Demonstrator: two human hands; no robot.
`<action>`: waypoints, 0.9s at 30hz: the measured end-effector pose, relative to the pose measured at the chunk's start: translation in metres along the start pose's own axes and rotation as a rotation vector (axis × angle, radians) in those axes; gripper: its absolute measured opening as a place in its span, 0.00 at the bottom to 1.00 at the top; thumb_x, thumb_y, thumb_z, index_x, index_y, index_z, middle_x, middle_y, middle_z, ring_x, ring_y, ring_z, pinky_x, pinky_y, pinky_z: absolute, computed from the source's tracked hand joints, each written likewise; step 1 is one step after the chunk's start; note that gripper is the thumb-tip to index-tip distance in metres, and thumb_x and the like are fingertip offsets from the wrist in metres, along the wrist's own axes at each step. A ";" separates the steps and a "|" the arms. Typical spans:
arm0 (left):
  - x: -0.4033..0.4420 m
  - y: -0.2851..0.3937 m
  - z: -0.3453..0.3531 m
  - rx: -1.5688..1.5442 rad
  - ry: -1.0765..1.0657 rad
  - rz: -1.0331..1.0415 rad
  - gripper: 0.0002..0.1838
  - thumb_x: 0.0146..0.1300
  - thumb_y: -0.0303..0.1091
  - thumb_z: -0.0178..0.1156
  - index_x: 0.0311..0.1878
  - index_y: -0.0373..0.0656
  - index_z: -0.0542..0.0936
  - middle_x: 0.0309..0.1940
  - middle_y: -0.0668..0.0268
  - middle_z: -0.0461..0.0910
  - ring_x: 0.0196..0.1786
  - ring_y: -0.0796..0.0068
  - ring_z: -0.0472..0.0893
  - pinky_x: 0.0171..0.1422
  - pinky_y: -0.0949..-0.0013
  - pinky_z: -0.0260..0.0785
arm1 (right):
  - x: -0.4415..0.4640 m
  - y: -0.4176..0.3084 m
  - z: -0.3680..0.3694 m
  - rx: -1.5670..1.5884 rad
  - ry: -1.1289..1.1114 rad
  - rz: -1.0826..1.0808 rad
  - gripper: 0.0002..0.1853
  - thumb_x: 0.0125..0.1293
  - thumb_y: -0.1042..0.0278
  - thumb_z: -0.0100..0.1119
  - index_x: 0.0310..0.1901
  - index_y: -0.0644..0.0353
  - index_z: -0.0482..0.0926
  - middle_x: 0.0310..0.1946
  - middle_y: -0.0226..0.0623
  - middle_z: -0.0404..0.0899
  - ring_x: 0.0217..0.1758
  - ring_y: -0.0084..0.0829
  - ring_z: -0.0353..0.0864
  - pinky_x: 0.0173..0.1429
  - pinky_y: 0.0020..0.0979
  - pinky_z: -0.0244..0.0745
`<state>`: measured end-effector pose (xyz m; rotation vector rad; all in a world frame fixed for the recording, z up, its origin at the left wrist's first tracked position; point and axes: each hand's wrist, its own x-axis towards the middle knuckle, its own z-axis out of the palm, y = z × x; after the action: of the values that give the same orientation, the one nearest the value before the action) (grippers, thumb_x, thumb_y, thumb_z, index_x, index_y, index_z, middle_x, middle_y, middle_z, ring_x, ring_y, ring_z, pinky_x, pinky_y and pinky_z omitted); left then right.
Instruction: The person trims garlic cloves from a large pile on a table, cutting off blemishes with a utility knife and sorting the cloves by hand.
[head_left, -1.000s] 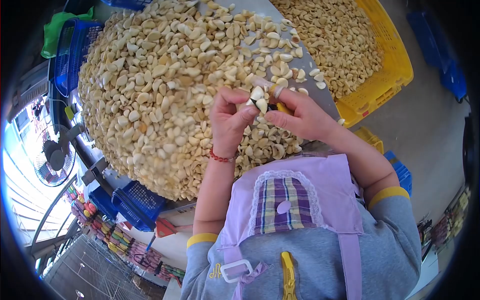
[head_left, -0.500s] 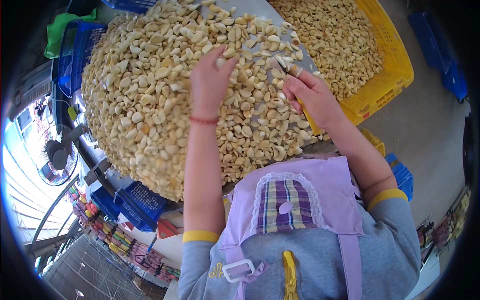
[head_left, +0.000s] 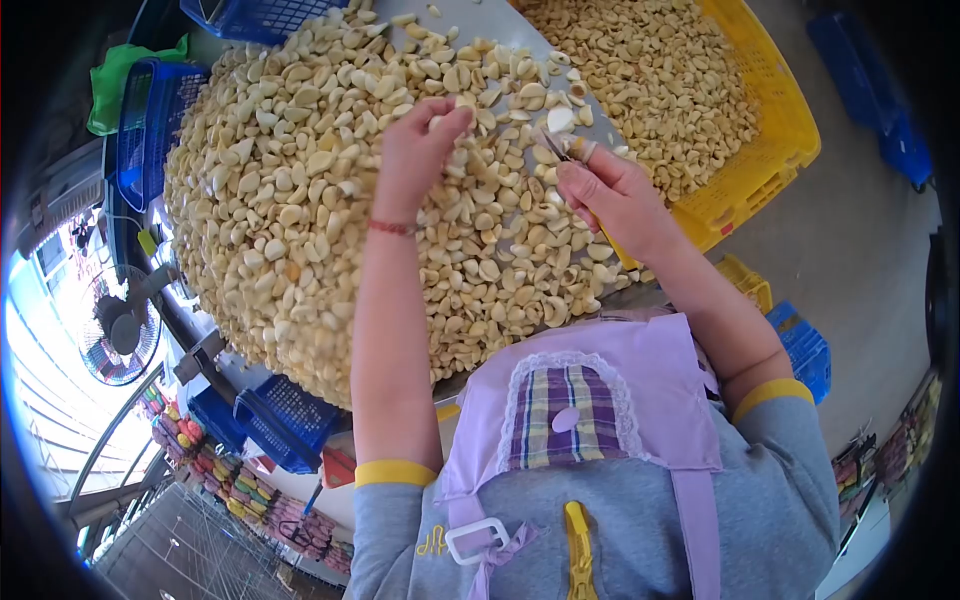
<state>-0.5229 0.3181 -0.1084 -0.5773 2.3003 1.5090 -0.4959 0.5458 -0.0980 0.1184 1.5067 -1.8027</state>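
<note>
Over a big heap of peeled garlic cloves [head_left: 300,200], my left hand [head_left: 420,150] is bent into a pinch, with a pale clove [head_left: 436,123] showing between thumb and fingers. My right hand [head_left: 620,195] is closed around a small knife [head_left: 553,146]. Its blade points up and left, and part of its yellow handle shows below the hand. A finger of this hand wears a pale wrap [head_left: 582,150]. Just past the blade is a bright white clove [head_left: 561,119]; I cannot tell whether they touch.
A yellow crate [head_left: 770,150] full of cloves stands right of the metal tabletop [head_left: 590,100]. Blue baskets [head_left: 285,415] sit at the left edge, below a green bag [head_left: 125,85] and near a fan [head_left: 122,325]. A purple apron [head_left: 600,400] covers my front.
My left hand's fingers have drawn closer together, and its forearm has shifted slightly left. The knife blade shows more plainly, with the white clove now beyond its tip.
</note>
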 end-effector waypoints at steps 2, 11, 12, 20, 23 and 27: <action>-0.014 -0.011 0.000 -0.466 -0.095 0.020 0.08 0.63 0.33 0.55 0.41 0.39 0.76 0.34 0.64 0.80 0.22 0.87 0.67 0.24 0.84 0.59 | -0.002 -0.003 0.001 -0.019 -0.009 -0.042 0.22 0.69 0.60 0.50 0.63 0.54 0.66 0.22 0.19 0.66 0.21 0.10 0.61 0.24 0.14 0.59; -0.065 -0.026 0.021 -0.661 -0.076 0.112 0.12 0.51 0.29 0.68 0.35 0.39 0.74 0.29 0.67 0.79 0.25 0.86 0.72 0.28 0.82 0.64 | -0.006 0.000 0.008 -0.175 -0.164 -0.163 0.26 0.65 0.60 0.56 0.63 0.58 0.66 0.24 0.18 0.66 0.25 0.11 0.59 0.28 0.17 0.56; -0.069 -0.024 0.021 -0.639 -0.060 0.138 0.12 0.51 0.29 0.68 0.34 0.40 0.73 0.29 0.67 0.79 0.25 0.86 0.72 0.28 0.82 0.63 | -0.006 0.004 0.010 -0.142 -0.195 -0.161 0.25 0.65 0.60 0.56 0.62 0.58 0.66 0.24 0.18 0.66 0.26 0.11 0.59 0.28 0.17 0.56; -0.089 -0.011 0.036 -0.887 -0.092 0.159 0.10 0.52 0.27 0.66 0.28 0.42 0.71 0.22 0.71 0.74 0.20 0.84 0.70 0.22 0.82 0.61 | -0.012 0.001 0.018 -0.140 -0.284 -0.081 0.22 0.66 0.62 0.55 0.59 0.60 0.69 0.25 0.17 0.66 0.26 0.11 0.60 0.28 0.17 0.59; -0.094 -0.023 0.034 -1.321 -0.382 0.142 0.10 0.53 0.28 0.64 0.27 0.43 0.70 0.20 0.71 0.71 0.17 0.84 0.66 0.16 0.82 0.55 | -0.011 0.009 0.022 -0.120 -0.206 -0.068 0.20 0.67 0.64 0.53 0.59 0.58 0.70 0.25 0.19 0.67 0.23 0.11 0.62 0.26 0.16 0.59; -0.140 -0.043 -0.028 -1.934 -0.369 0.420 0.16 0.52 0.42 0.66 0.38 0.51 0.70 0.28 0.73 0.73 0.20 0.85 0.68 0.18 0.80 0.61 | -0.009 0.003 0.009 0.043 -0.013 0.090 0.19 0.68 0.66 0.48 0.60 0.55 0.69 0.24 0.23 0.68 0.19 0.12 0.63 0.22 0.15 0.59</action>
<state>-0.3822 0.2980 -0.0646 -0.0563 0.0382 3.2306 -0.4844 0.5423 -0.0928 0.1921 1.4310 -1.7618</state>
